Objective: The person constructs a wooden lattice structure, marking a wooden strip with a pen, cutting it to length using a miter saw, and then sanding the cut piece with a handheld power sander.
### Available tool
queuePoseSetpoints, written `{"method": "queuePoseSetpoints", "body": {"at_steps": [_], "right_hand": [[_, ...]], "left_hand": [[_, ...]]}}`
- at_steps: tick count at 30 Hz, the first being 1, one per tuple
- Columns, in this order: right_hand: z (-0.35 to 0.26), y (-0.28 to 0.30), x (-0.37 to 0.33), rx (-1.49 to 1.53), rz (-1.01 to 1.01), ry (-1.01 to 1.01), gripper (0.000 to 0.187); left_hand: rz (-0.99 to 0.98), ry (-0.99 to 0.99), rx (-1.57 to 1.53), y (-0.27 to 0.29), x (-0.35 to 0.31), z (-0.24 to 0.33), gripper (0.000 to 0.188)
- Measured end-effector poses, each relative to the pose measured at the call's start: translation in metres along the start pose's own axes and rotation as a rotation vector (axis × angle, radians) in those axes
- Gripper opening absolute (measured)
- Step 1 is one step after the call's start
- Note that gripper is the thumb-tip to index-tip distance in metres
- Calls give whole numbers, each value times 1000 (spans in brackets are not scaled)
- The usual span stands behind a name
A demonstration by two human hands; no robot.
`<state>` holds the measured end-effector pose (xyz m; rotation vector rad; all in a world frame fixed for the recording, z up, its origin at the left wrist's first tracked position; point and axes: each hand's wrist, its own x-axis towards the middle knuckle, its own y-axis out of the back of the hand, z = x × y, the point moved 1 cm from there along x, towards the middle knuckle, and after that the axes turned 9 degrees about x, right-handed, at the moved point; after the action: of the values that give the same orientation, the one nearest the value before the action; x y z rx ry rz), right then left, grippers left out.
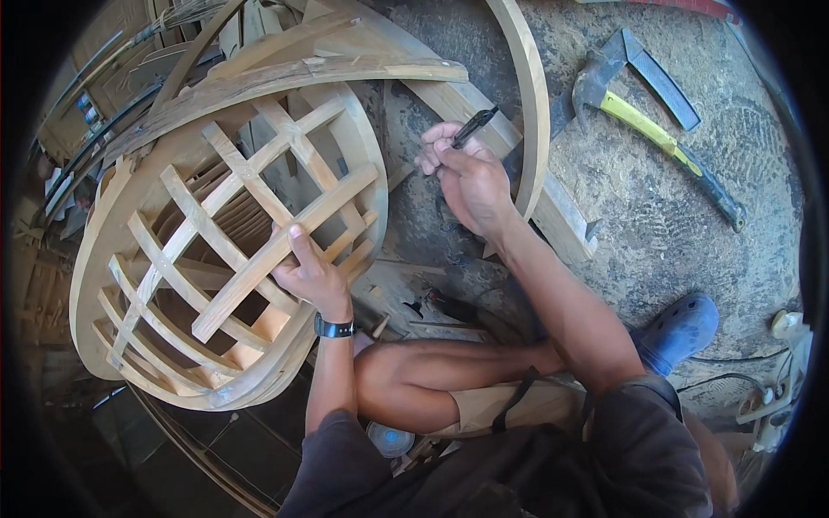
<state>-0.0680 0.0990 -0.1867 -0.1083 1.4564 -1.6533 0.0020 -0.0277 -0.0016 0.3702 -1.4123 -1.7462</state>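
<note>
**Left hand on the lattice, right hand holding a dark tool beside it**

We sit on a dusty concrete floor (656,233) with a round wooden lattice frame (229,250) propped on its edge to our left. Our left hand (309,274) rests on the frame's right side: the fingers curl around one of the diagonal slats (285,252) and the thumb lies flat along its face, so the hand is closed on that slat in a loose grip. A black watch (333,328) sits on that wrist.

Our right hand (466,181) is raised to the right of the frame, clear of it and just above the floor. It is closed around a slim dark tool (474,127), which juts up and to the right out of the fingers; we cannot tell what kind of tool it is. The tool's tip lies over a curved wooden strip (534,104) that arcs past the hand.

Well apart, to the upper right, a hammer with a yellow and black handle (665,142) lies on the floor, touching a dark flat tool (661,78). A blue clog (682,328) shows by our bent knee.
</note>
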Motion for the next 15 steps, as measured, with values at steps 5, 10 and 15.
{"method": "queuePoseSetpoints", "body": {"at_steps": [5, 10, 15], "right_hand": [[-17, -19, -4, 264, -35, -78, 57], [-20, -22, 3, 212, -96, -126, 86], [-9, -23, 6, 165, -46, -72, 73]], "left_hand": [[51, -50, 20, -6, -1, 1, 42], [-9, 3, 73, 3, -1, 1, 44], [-21, 37, 103, 13, 4, -12, 45]]}}
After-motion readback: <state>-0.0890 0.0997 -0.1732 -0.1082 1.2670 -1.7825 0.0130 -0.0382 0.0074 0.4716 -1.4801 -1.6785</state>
